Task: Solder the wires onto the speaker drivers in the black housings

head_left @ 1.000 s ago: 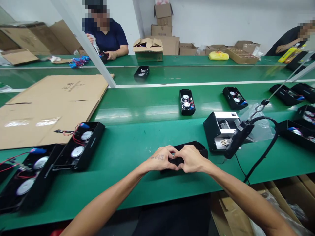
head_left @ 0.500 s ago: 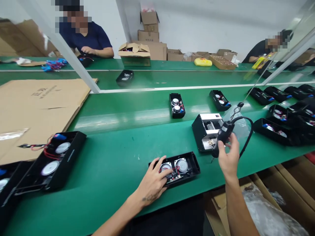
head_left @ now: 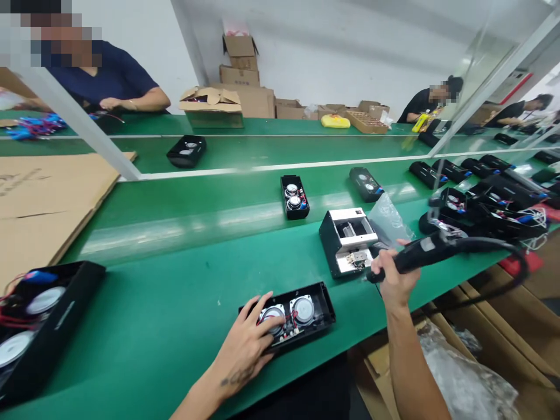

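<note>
A black open speaker housing [head_left: 306, 318] with two round speakers and red wires lies on the green bench in front of me. My left hand [head_left: 245, 350] rests on its left end, fingers spread over the left speaker. My right hand [head_left: 394, 277] is closed around a black electric screwdriver [head_left: 415, 256] with a thick black cable, its tip pointing left and down toward a black-and-white screw feeder box [head_left: 347, 239].
More speaker housings lie on the green conveyor belt [head_left: 175, 210] and stack at the right [head_left: 494, 204]. One housing [head_left: 39, 315] sits at the left by flat cardboard [head_left: 48, 198]. Other people work at the far bench, among cardboard boxes [head_left: 212, 105].
My hands parted from the housing, which now lies open side up. My right hand took the hanging screwdriver and tilted it level. My view swung right.
</note>
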Demonstrator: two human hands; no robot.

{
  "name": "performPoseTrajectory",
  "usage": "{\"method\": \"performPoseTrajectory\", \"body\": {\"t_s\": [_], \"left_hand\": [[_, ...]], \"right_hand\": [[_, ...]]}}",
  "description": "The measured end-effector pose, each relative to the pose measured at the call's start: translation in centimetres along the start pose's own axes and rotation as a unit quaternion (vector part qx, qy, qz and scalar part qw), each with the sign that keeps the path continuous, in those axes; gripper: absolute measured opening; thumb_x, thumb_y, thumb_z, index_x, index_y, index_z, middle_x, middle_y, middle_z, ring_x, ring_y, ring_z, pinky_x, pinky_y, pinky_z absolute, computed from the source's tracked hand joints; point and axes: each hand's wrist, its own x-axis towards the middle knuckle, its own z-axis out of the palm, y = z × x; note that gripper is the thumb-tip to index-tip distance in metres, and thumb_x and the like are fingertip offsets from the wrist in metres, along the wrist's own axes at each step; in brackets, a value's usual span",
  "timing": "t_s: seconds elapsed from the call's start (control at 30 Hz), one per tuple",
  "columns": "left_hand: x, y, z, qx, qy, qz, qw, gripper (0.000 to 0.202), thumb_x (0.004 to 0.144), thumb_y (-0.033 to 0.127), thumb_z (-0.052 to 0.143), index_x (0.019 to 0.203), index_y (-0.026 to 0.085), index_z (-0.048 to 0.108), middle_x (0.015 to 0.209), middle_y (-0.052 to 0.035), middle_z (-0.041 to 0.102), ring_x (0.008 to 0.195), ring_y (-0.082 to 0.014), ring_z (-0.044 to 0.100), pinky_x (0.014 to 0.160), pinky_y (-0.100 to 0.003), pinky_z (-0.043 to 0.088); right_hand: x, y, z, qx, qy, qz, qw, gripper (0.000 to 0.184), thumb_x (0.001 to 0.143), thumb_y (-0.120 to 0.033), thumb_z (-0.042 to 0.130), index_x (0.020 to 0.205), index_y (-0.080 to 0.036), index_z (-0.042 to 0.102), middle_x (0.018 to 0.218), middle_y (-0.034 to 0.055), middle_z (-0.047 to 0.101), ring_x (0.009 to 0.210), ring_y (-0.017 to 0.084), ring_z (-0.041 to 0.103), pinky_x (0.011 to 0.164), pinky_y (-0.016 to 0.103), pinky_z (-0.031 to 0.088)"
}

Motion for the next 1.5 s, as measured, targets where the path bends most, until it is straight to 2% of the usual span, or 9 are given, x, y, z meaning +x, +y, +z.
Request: {"method": "performPoseTrajectory", "body": {"t_s": [0.13,0.33,0.43,0.5,0.6,0.7,0.87,1.17,1.5], "left_hand": [[1.2,0.0,0.5,-0.008,-0.001,-0.004,1.0,0.024,0.084,0.05,0.089,0.082,0.028,0.08,0.133,0.0026,0.077,0.156,-0.0414,0.041,0.129,-0.058,0.028],[1.5,0.1,1.0,-0.006,-0.013,-0.024,1.0,0.026,0.083,0.051,0.091,0.085,0.027,0.083,0.14,0.0011,0.074,0.158,-0.0436,0.039,0.131,-0.061,0.028],[1.5,0.2,1.2,-0.005,-0.011,-0.031,0.999,0.026,0.083,0.052,0.091,0.085,0.027,0.083,0.144,0.001,0.072,0.158,-0.0424,0.039,0.133,-0.061,0.026],[1.9,0.4,1.3,-0.009,-0.015,-0.032,0.999,0.023,0.084,0.05,0.09,0.086,0.028,0.083,0.144,0.0007,0.072,0.159,-0.0417,0.038,0.133,-0.061,0.026],[2.8,0.8,1.3,-0.017,-0.028,-0.03,0.999,0.021,0.086,0.047,0.089,0.087,0.027,0.084,0.144,0.0004,0.072,0.159,-0.0439,0.037,0.132,-0.063,0.027],[3.6,1.1,1.3,-0.029,-0.042,-0.033,0.998,0.019,0.087,0.046,0.088,0.088,0.027,0.084,0.144,0.0008,0.073,0.159,-0.0445,0.036,0.132,-0.064,0.026],[3.7,1.2,1.5,-0.036,-0.05,-0.04,0.997,0.016,0.084,0.042,0.09,0.091,0.028,0.086,0.144,0.0001,0.072,0.162,-0.0439,0.033,0.133,-0.064,0.024],[3.8,1.3,1.3,-0.049,-0.047,-0.043,0.997,0.018,0.086,0.045,0.089,0.09,0.028,0.085,0.144,0.0008,0.073,0.162,-0.0453,0.034,0.133,-0.064,0.025],[3.6,1.6,1.4,-0.066,-0.025,-0.056,0.996,0.031,0.088,0.04,0.088,0.118,0.032,0.083,0.146,0.0006,0.072,0.162,-0.0427,0.035,0.134,-0.063,0.024]], "right_hand": [[2.6,-1.1,1.9,-0.032,0.009,-0.037,0.999,0.043,0.088,-0.043,0.082,0.111,-0.025,0.051,0.057,-0.0125,0.06,0.045,0.014,0.055,0.059,0.033,0.052],[2.5,-0.7,2.6,-0.085,-0.063,0.019,0.994,0.035,0.082,-0.041,0.086,0.093,-0.024,0.057,0.056,-0.0094,0.059,0.048,0.015,0.054,0.059,0.034,0.052],[0.8,-1.5,1.8,-0.072,-0.136,0.069,0.986,0.036,0.079,-0.037,0.09,0.092,-0.023,0.06,0.058,-0.0086,0.06,0.045,0.014,0.053,0.05,0.032,0.048],[-1.1,-2.6,1.6,0.001,-0.167,0.095,0.981,0.034,0.085,-0.035,0.087,0.102,-0.025,0.059,0.058,-0.0112,0.057,0.041,0.012,0.05,0.046,0.029,0.044],[-4.5,-4.5,2.2,0.146,-0.19,0.09,0.967,0.035,0.096,-0.031,0.078,0.121,-0.03,0.053,0.059,-0.0144,0.053,0.039,0.011,0.046,0.043,0.026,0.041],[-7.1,-5.7,3.6,0.222,-0.228,0.075,0.945,0.036,0.101,-0.026,0.072,0.129,-0.033,0.049,0.062,-0.0131,0.054,0.04,0.011,0.045,0.043,0.026,0.04],[-8.8,-5.6,5.8,0.217,-0.257,0.085,0.938,0.036,0.103,-0.029,0.07,0.133,-0.033,0.05,0.063,-0.0121,0.055,0.042,0.012,0.048,0.045,0.028,0.041],[-10.6,-5.6,7.2,0.223,-0.25,0.079,0.939,0.034,0.104,-0.032,0.07,0.131,-0.033,0.05,0.063,-0.0122,0.056,0.04,0.012,0.049,0.044,0.027,0.044],[-13.3,-4.6,8.6,0.215,-0.298,0.066,0.928,0.036,0.105,-0.032,0.069,0.133,-0.035,0.047,0.066,-0.0108,0.058,0.042,0.014,0.051,0.048,0.032,0.045]]}}
